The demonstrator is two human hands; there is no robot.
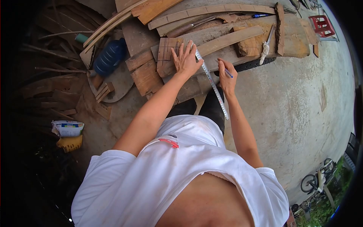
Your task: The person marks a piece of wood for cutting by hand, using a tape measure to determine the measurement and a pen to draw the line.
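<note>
My left hand [185, 61] lies with its fingers spread on a wooden block [165, 53] that bears dark marks. Beside its thumb, a white measuring tape [211, 83] runs from the wood down toward my legs. My right hand [228, 77] is closed around a blue pen [228, 73], just right of the tape and near the bench's front edge. A curved strip of wood [230, 39] extends to the right from beside my left fingertips.
A blue plastic jug [110, 56] stands at the left near scrap wood. Long curved strips [211, 10] and a white-wrapped tool [265, 49] lie on the bench. A red plastic stool [322, 26] is at the upper right, and a bicycle [310, 183] at the lower right.
</note>
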